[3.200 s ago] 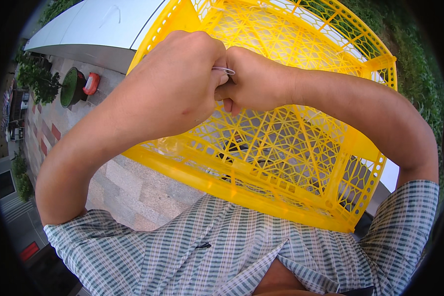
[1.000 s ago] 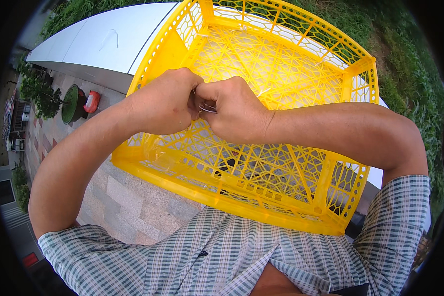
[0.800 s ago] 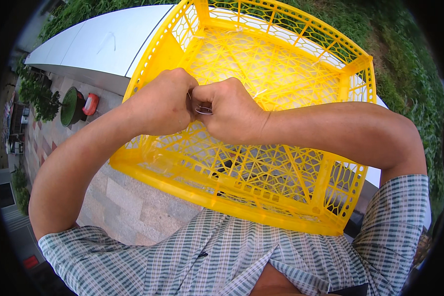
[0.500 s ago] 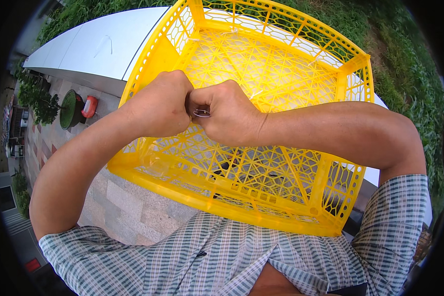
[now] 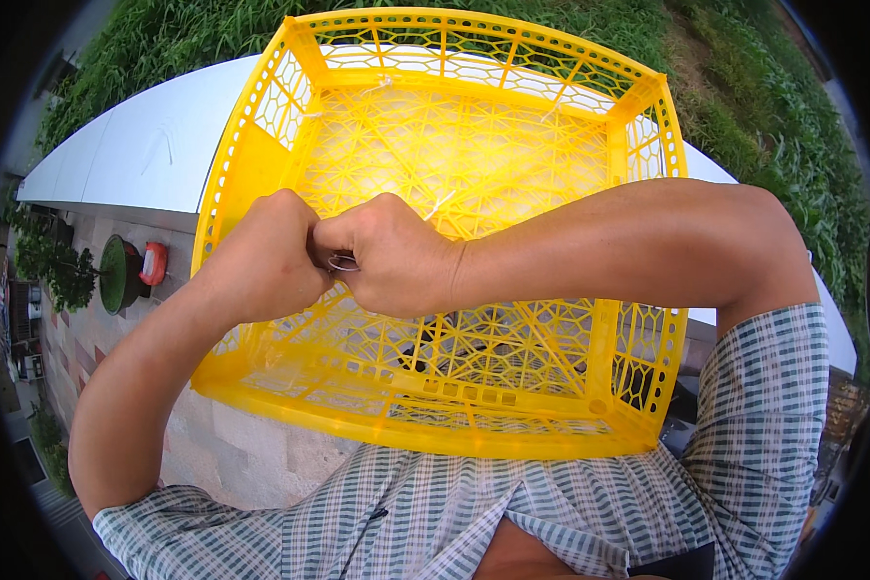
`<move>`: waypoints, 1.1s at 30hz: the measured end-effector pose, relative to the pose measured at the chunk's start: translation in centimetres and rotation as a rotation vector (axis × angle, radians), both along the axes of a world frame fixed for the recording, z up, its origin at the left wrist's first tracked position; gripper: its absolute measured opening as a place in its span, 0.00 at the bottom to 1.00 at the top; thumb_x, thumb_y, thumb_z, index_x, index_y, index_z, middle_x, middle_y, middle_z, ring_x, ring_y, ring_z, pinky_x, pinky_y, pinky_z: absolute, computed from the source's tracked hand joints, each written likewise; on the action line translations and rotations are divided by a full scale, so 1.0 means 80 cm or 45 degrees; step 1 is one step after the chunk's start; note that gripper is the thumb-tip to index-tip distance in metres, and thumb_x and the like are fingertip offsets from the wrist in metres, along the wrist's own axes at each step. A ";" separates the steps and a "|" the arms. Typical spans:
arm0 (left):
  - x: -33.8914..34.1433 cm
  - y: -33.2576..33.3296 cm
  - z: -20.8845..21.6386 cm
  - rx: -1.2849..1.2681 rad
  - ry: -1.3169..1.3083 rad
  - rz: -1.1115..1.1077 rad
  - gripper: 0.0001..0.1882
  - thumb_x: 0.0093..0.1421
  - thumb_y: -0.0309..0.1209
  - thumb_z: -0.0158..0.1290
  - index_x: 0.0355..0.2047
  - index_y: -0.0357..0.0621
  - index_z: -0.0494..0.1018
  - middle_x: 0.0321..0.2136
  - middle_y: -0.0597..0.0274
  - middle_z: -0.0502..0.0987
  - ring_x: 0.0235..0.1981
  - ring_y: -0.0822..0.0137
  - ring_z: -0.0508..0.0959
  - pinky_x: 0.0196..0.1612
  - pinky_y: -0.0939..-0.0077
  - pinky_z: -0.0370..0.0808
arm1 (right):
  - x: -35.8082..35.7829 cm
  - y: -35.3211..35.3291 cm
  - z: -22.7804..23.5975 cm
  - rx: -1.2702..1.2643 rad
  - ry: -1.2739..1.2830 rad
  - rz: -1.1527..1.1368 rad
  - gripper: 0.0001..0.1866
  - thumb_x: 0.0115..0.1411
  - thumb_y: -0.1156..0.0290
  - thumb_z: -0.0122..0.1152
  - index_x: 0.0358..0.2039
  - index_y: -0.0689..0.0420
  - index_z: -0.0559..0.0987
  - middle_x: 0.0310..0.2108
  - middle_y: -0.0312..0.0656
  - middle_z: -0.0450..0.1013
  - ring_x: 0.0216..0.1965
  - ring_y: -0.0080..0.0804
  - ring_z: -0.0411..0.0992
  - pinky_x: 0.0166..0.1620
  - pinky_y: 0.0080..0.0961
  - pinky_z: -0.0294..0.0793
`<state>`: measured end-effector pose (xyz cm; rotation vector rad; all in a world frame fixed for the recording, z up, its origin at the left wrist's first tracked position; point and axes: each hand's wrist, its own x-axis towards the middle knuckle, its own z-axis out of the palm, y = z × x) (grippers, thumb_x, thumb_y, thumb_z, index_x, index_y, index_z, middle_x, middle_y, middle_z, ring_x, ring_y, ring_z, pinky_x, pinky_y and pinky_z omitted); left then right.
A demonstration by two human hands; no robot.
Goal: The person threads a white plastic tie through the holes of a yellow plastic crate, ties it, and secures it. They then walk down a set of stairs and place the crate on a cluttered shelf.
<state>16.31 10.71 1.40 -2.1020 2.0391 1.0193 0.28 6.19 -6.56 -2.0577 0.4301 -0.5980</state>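
Both my fists meet over a yellow plastic crate (image 5: 638, 440) with lattice walls and floor. My left hand (image 5: 273, 259) is closed, its knuckles turned up, and its fingertips are hidden. Pressed against it, my right hand (image 5: 389, 259) is closed too, thumb side toward the left fist. At the opening of the right fist shows a thin silvery loop (image 5: 343, 263); I cannot tell whether it is worn or held. Below the left fist, something clear and shiny, like thin plastic film (image 5: 304, 346), hangs in front of the crate's near left part. What the fingers pinch is hidden.
A white flat-topped ledge (image 5: 130, 140) runs under the crate's far part. White ties (image 5: 442, 203) stick up from the crate's lattice. Left of it, on paving (image 5: 232, 449), stand a potted tree (image 5: 121, 274) and a red object (image 5: 153, 263). Green plants (image 5: 759, 159) grow beyond the ledge.
The crate and both fists sit further left in the view, and the fists lower, as the whole view has shifted. My hands stay closed and pressed together.
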 end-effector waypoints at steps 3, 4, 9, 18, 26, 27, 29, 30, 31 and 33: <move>0.010 0.000 -0.009 0.106 0.136 0.110 0.06 0.54 0.21 0.63 0.26 0.28 0.80 0.19 0.53 0.82 0.20 0.68 0.82 0.27 0.72 0.78 | -0.003 0.000 -0.003 0.001 0.005 0.004 0.06 0.49 0.78 0.64 0.29 0.61 0.81 0.29 0.55 0.80 0.34 0.55 0.81 0.39 0.42 0.80; 0.008 0.000 -0.007 0.103 0.133 0.143 0.05 0.53 0.21 0.62 0.27 0.28 0.80 0.21 0.48 0.82 0.23 0.62 0.84 0.29 0.67 0.79 | -0.003 0.001 -0.003 -0.013 0.016 0.000 0.06 0.49 0.78 0.64 0.29 0.61 0.81 0.29 0.55 0.80 0.34 0.54 0.81 0.39 0.42 0.79; -0.002 -0.003 -0.009 0.067 -0.034 0.131 0.07 0.50 0.21 0.59 0.29 0.28 0.81 0.23 0.41 0.82 0.28 0.54 0.86 0.33 0.60 0.80 | -0.004 0.002 -0.005 -0.068 0.043 0.004 0.06 0.49 0.78 0.64 0.30 0.60 0.81 0.29 0.54 0.80 0.35 0.54 0.81 0.39 0.43 0.79; -0.002 0.008 -0.013 0.141 0.220 0.402 0.06 0.50 0.19 0.59 0.29 0.29 0.83 0.26 0.44 0.85 0.28 0.58 0.86 0.35 0.65 0.81 | -0.001 0.010 -0.016 -0.316 0.030 -0.003 0.12 0.51 0.76 0.63 0.37 0.58 0.74 0.34 0.50 0.76 0.37 0.55 0.77 0.40 0.49 0.76; 0.002 0.007 -0.008 0.096 0.092 0.132 0.07 0.51 0.20 0.61 0.30 0.30 0.84 0.26 0.45 0.85 0.30 0.58 0.87 0.37 0.64 0.81 | -0.003 0.011 -0.027 -0.585 -0.035 0.045 0.14 0.53 0.75 0.62 0.39 0.60 0.71 0.37 0.53 0.73 0.38 0.56 0.76 0.41 0.49 0.78; 0.001 0.008 -0.005 0.072 0.069 0.074 0.07 0.51 0.20 0.60 0.30 0.30 0.84 0.26 0.45 0.85 0.30 0.58 0.87 0.37 0.65 0.81 | -0.005 0.010 -0.027 -0.594 -0.056 0.066 0.14 0.53 0.75 0.62 0.39 0.60 0.71 0.37 0.53 0.73 0.38 0.56 0.76 0.42 0.48 0.78; 0.006 0.004 -0.003 0.118 0.196 0.109 0.07 0.51 0.20 0.60 0.30 0.29 0.84 0.27 0.43 0.85 0.30 0.57 0.87 0.37 0.64 0.81 | -0.006 0.006 -0.026 -0.613 -0.099 0.107 0.14 0.52 0.75 0.62 0.39 0.60 0.71 0.38 0.53 0.73 0.38 0.55 0.76 0.42 0.48 0.78; 0.009 0.002 -0.003 0.142 0.259 0.128 0.07 0.52 0.20 0.60 0.30 0.28 0.83 0.27 0.43 0.84 0.31 0.56 0.87 0.37 0.64 0.81 | -0.005 0.005 -0.027 -0.613 -0.123 0.101 0.12 0.54 0.76 0.62 0.38 0.60 0.72 0.37 0.52 0.72 0.37 0.55 0.75 0.40 0.47 0.78; 0.009 0.002 -0.002 0.147 0.234 0.130 0.07 0.52 0.21 0.60 0.30 0.28 0.83 0.27 0.41 0.84 0.31 0.55 0.87 0.38 0.63 0.81 | -0.004 0.005 -0.029 -0.613 -0.148 0.094 0.10 0.55 0.77 0.61 0.38 0.60 0.72 0.35 0.50 0.72 0.36 0.54 0.74 0.38 0.46 0.77; 0.006 0.002 0.000 0.155 0.182 0.142 0.07 0.52 0.22 0.60 0.30 0.27 0.82 0.27 0.39 0.84 0.32 0.52 0.87 0.39 0.62 0.81 | -0.003 0.005 -0.030 -0.594 -0.180 0.081 0.08 0.57 0.78 0.61 0.37 0.60 0.73 0.34 0.49 0.71 0.35 0.53 0.74 0.37 0.45 0.77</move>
